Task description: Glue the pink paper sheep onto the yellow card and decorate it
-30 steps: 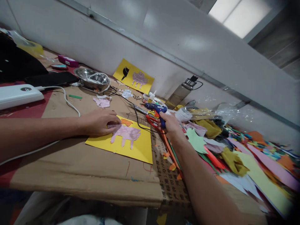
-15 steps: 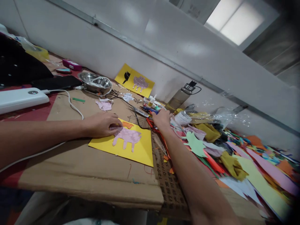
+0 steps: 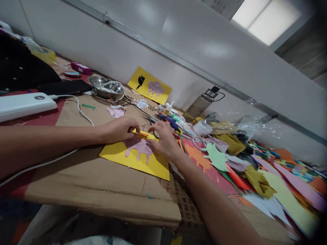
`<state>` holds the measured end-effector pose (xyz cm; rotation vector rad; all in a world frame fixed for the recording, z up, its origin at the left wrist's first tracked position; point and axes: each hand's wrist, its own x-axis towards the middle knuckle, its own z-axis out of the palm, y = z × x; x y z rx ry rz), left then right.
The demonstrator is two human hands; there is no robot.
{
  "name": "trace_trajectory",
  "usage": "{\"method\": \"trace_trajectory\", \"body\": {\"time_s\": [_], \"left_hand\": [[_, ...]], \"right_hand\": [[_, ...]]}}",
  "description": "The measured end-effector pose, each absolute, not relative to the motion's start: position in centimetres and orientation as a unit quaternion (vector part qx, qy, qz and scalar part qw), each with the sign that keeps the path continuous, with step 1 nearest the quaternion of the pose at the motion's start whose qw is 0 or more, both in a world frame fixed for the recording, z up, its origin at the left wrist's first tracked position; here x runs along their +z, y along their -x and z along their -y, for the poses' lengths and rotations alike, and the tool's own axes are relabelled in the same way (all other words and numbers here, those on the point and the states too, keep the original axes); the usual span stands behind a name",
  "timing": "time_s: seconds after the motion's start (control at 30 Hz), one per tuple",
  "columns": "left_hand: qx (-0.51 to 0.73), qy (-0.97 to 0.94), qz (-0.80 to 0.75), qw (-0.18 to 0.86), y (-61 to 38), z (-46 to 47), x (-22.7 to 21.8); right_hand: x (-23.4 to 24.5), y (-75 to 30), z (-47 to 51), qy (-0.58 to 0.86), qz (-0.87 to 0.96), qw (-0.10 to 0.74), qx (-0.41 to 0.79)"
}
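Note:
A yellow card (image 3: 158, 168) lies on the cardboard in front of me, bearing a pink animal-shaped cutout (image 3: 140, 147) with stubby legs. At the cutout's top edge is a small orange cutout (image 3: 143, 134), which looks tilted up. My left hand (image 3: 121, 131) rests over the card's far left side, its fingers curled closed at the orange piece's left end; the contact is partly hidden. On the other side, my right hand (image 3: 163, 139) is open, thumb and forefinger apart, the thumb over the pink cutout. Beyond it lies a blue glue gun (image 3: 170, 121).
Behind stand a decorated yellow card (image 3: 149, 85), a steel bowl (image 3: 106, 89) and a bottle (image 3: 200, 104). Paper scraps and a green cutout (image 3: 215, 156) crowd the right. At left are a white power bank (image 3: 25, 106) and its cable (image 3: 83, 113).
My right hand has let go of the blue tool area and come left and nearer, over the card. The orange cutout now shows narrower, more edge-on. My left hand stays by the card.

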<state>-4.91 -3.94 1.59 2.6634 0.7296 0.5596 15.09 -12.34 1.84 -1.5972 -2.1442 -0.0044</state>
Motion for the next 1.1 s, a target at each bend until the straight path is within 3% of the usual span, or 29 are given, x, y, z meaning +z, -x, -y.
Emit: {"method": "trace_trajectory", "body": {"time_s": [0.47,0.57,0.77,1.1], "left_hand": [[0.23,-0.905,-0.252,0.255,4.3,3.4,1.8],[0.245,-0.887,-0.262,0.29,4.1,3.3,2.2],[0.286,-0.846,-0.298,0.337,3.9,2.4,2.0],[0.259,-0.831,-0.318,0.376,3.9,1.9,1.3]], "right_hand": [[1.6,-14.7,11.4,0.614,0.751,0.243,-0.001],[2.3,-14.8,10.9,0.634,0.722,0.265,0.075],[3.2,-15.5,9.4,0.644,0.634,0.265,0.337],[3.8,-16.9,7.8,0.597,0.639,0.195,0.444]]}}
